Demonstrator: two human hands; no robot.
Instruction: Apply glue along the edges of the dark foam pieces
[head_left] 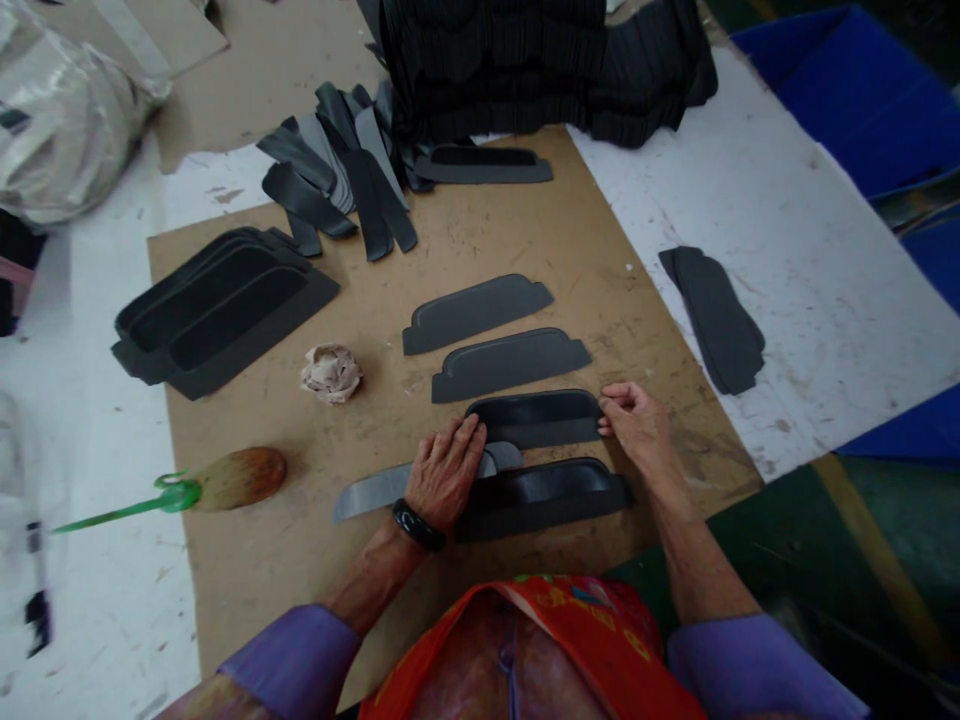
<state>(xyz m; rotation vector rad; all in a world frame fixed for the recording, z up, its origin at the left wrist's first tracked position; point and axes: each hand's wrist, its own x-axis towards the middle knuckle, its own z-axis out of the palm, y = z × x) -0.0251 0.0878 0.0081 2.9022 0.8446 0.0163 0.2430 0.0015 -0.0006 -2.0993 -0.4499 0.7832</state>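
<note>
A dark grey cut panel with a glossy black strip along its curved top [536, 418] lies in front of me. My left hand [448, 470], a black bracelet at its wrist, lies flat with its fingertips on the panel's left end. At the right end, the thumb and fingers of my right hand [636, 425] pinch the panel's edge. A second panel with a black strip [544, 500] rests just below. Loose grey strips [375, 490] extend from under my left hand. Two plain grey panels [478, 312] [511, 364] lie farther up.
Brown board [360, 620] covers the table. Finished-looking panels [225, 310] are piled left, near a crumpled cloth ball [331, 374] and a brush with a green handle [180, 494]. Loose strips [337, 170] and a tall black stack [525, 70] stand behind. More panels [716, 320] lie right.
</note>
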